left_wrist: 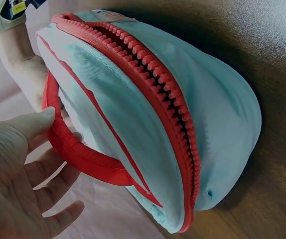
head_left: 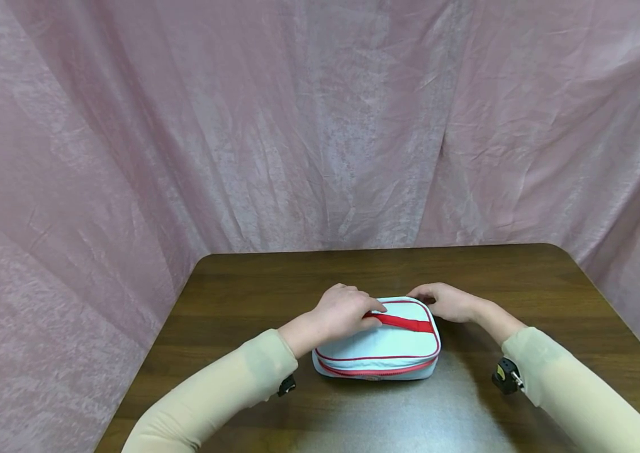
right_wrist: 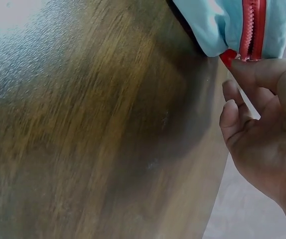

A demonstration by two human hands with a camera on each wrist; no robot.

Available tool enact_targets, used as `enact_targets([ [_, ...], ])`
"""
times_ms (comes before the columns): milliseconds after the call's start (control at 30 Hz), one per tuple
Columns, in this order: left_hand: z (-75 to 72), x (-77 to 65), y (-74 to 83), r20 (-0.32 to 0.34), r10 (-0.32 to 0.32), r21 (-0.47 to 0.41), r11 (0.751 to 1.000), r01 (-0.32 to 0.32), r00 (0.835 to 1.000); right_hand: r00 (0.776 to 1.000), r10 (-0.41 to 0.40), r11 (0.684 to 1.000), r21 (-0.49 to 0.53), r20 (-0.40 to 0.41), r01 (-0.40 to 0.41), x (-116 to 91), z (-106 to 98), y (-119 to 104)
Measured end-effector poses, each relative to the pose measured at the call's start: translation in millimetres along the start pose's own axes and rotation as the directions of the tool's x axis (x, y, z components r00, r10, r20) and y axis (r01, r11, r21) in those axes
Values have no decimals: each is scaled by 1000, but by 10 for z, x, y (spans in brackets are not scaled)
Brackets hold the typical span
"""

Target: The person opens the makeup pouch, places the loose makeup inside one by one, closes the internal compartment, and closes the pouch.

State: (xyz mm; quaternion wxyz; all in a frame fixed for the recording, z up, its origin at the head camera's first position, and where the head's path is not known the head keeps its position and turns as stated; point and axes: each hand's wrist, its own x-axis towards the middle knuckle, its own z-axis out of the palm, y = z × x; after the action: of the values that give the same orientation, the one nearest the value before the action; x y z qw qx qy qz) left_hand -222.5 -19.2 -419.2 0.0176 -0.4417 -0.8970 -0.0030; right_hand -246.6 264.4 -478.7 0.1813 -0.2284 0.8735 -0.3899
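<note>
A pale blue zip pouch [head_left: 376,346] with red piping sits on the table between both hands. My left hand [head_left: 342,311] pinches the red strap handle [left_wrist: 90,164] on its top between thumb and fingers, the other fingers loosely spread. Along the side runs a chunky red zipper [left_wrist: 170,99], its tooth rows slightly parted with a dark gap between. At the pouch's far right corner, my right hand [right_wrist: 267,114] pinches a small red tab [right_wrist: 227,58] by the zipper's end with thumb and forefinger. Whether that tab is the zip pull is hidden by the fingertips.
The brown wooden table [head_left: 263,277] has rounded far corners. Behind it and at the sides hangs a pink velvet curtain [head_left: 320,126]. Small dark cameras are worn at both wrists, one by the right sleeve [head_left: 546,365].
</note>
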Motion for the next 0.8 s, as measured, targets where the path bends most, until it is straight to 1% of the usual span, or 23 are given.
enact_targets([
  [200, 6, -5, 5, 2, -18, -7, 1000, 18, 1000, 999, -15, 1000, -22, -47, 14, -45, -2, 49],
  [400, 3, -8, 5, 9, -20, -25, 999, 20, 1000, 992, -25, 999, -25, -124, 22, -90, -12, 79],
  [567, -9, -3, 9, 5, 1, -32, 999, -1, 1000, 983, -41, 999, -41, -180, 34, -106, -8, 89],
  [667, -14, -3, 12, -1, 16, -30, 999, -16, 1000, 976, -32, 997, -70, -216, 17, -118, -7, 86],
  [800, -19, -7, 18, -11, 19, -16, 1000, -19, 1000, 968, -25, 995, -98, -251, 0, -145, -15, 70],
])
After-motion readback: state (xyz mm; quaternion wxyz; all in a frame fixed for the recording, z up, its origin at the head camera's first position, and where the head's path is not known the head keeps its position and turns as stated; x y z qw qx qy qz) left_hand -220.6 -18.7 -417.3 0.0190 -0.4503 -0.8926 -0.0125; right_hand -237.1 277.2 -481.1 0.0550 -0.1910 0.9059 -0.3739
